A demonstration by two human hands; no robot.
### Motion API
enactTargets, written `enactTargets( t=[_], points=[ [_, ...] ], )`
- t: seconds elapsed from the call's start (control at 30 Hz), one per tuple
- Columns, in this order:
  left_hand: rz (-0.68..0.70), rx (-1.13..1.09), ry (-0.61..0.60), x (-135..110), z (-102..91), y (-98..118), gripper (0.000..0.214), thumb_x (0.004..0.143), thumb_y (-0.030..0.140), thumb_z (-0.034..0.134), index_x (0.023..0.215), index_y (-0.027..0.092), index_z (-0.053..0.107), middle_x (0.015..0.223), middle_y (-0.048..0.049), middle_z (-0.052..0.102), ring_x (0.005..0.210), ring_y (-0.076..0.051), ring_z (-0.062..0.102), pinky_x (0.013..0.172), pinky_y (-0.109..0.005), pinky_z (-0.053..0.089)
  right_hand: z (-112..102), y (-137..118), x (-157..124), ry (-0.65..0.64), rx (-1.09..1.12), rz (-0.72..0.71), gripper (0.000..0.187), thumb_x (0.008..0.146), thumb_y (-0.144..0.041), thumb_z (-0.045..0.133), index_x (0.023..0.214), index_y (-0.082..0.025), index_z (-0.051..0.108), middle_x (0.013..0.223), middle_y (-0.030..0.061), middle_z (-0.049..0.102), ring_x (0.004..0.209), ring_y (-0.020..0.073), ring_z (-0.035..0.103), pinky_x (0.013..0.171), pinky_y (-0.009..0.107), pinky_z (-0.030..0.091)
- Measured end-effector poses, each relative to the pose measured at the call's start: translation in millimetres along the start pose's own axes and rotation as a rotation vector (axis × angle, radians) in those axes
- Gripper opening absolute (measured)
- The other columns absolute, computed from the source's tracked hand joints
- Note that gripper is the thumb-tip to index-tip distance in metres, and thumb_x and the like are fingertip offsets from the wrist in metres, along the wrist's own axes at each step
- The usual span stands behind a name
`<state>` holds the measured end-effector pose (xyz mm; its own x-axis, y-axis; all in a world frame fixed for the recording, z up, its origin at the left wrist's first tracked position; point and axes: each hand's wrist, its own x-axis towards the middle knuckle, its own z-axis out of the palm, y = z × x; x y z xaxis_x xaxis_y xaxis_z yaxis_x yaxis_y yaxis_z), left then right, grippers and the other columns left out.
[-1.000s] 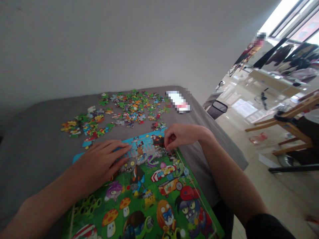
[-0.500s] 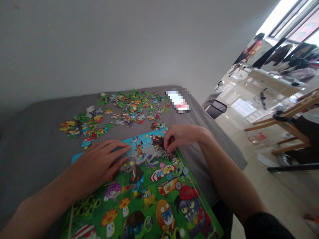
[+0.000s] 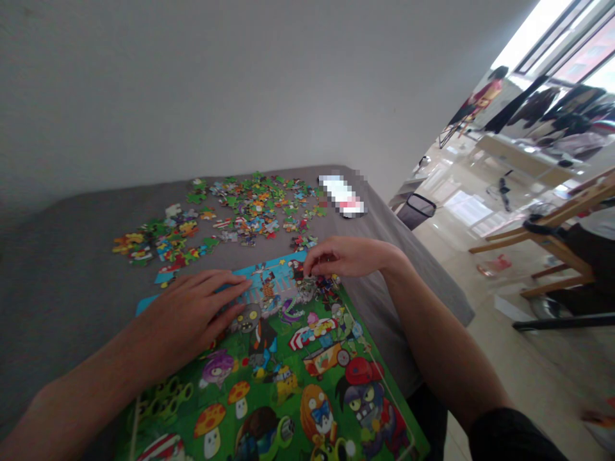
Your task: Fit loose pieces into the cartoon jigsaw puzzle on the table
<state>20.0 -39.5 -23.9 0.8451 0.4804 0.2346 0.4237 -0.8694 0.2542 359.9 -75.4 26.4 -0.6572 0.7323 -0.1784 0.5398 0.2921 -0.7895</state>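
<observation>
A colourful cartoon jigsaw board (image 3: 307, 384) with a green picture and a blue upper edge lies in front of me. My left hand (image 3: 204, 304) rests flat on its upper left part, fingers stretched out, holding nothing. Over the upper right corner is my right hand (image 3: 334, 256), its thumb and fingers curled together in a pinch. Whatever is between those fingertips is too small and hidden to make out. Several dark puzzle pieces (image 3: 328, 289) lie at the corner just below this hand.
Many loose puzzle pieces (image 3: 254, 198) are spread behind the board on the grey cloth (image 3: 86, 256). A phone (image 3: 342, 194) with a blurred screen lies to their right. Beyond the table's right edge stand a wooden chair (image 3: 562, 246) and a dark-rimmed bin (image 3: 418, 211).
My right hand has shifted slightly up and left, uncovering the dark pieces at the board's corner. My left hand stays in place.
</observation>
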Motion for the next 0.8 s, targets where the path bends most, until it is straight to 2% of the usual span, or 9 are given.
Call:
enactTargets(
  t=[0.07, 0.13, 0.23, 0.33, 0.47, 0.8],
  points=[
    [-0.014, 0.005, -0.009, -0.2, 0.2, 0.2, 0.057, 0.105, 0.064, 0.035, 0.127, 0.026, 0.072, 0.119, -0.0078, 0.074, 0.111, -0.029, 0.067, 0.101, -0.046, 0.052, -0.3, -1.3, 0.7, -0.03, -0.028, -0.039, 0.025, 0.097, -0.007, 0.056, 0.107, -0.015, 0.077, 0.11, 0.0069, 0.079, 0.1, 0.0154, 0.071, 0.089, 0.028, 0.053],
    [-0.024, 0.001, -0.015, -0.5, 0.7, 0.2, 0.057, 0.105, 0.064, 0.035, 0.126, 0.027, 0.073, 0.12, -0.0075, 0.074, 0.111, -0.028, 0.067, 0.102, -0.046, 0.051, -0.5, -3.1, 0.7, -0.064, -0.02, -0.042, 0.026, 0.096, -0.006, 0.057, 0.108, -0.015, 0.078, 0.113, 0.007, 0.079, 0.103, 0.0153, 0.071, 0.092, 0.028, 0.053],
    [-0.009, 0.002, -0.012, -0.3, 1.3, 0.1, 0.055, 0.106, 0.063, 0.036, 0.126, 0.027, 0.072, 0.12, -0.0076, 0.074, 0.111, -0.028, 0.067, 0.1, -0.046, 0.051, 0.1, -5.5, 0.4, -0.067, 0.024, 0.048, 0.022, 0.094, -0.012, 0.066, 0.113, -0.014, 0.078, 0.101, 0.0058, 0.081, 0.088, 0.0141, 0.073, 0.079, 0.025, 0.055],
    [0.003, 0.008, 0.011, 0.2, 1.5, 0.3, 0.054, 0.106, 0.062, 0.037, 0.125, 0.026, 0.073, 0.119, -0.0076, 0.074, 0.11, -0.028, 0.067, 0.099, -0.046, 0.052, 1.4, -6.6, 1.0, -0.032, 0.077, 0.137, 0.02, 0.089, -0.014, 0.075, 0.109, -0.013, 0.078, 0.09, 0.0032, 0.079, 0.078, 0.0124, 0.071, 0.07, 0.022, 0.054],
    [0.013, 0.011, 0.027, 0.6, 1.1, 0.5, 0.052, 0.106, 0.061, 0.038, 0.124, 0.027, 0.073, 0.118, -0.0072, 0.074, 0.11, -0.028, 0.067, 0.098, -0.045, 0.052, 4.7, -5.3, 4.3, -0.015, 0.132, 0.175, 0.016, 0.085, -0.013, 0.078, 0.101, -0.015, 0.077, 0.086, 0.0016, 0.078, 0.078, 0.0122, 0.072, 0.069, 0.022, 0.054],
    [0.024, 0.025, 0.025, -1.0, 1.4, -0.4, 0.051, 0.107, 0.06, 0.037, 0.126, 0.027, 0.072, 0.119, -0.0066, 0.074, 0.108, -0.027, 0.067, 0.096, -0.044, 0.052, 13.2, -3.7, 10.1, 0.034, 0.176, 0.193, 0.029, 0.084, -0.009, 0.077, 0.112, -0.014, 0.071, 0.089, 0.0009, 0.077, 0.077, 0.0118, 0.071, 0.071, 0.023, 0.054]
  ],
)
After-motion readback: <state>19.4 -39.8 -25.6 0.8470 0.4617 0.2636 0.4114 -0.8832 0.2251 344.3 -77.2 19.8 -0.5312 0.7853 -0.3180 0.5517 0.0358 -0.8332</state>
